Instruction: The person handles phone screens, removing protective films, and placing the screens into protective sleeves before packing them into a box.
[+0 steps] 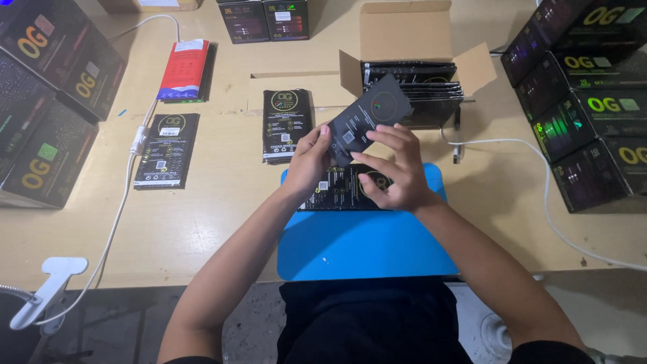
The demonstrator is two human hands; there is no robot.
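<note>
Both hands hold up a flat black packet above a blue mat. My left hand grips the packet's lower left edge. My right hand pinches its lower right side, fingers bent over it. Under the hands another black packet with round yellow-green markings lies flat on the mat. Behind the raised packet stands an open cardboard box holding a row of several similar black packets.
A stack of black packets lies left of the hands, one more farther left, and a red-and-blue packet behind it. Black printed cartons stand at left and right. White cables cross the wooden table.
</note>
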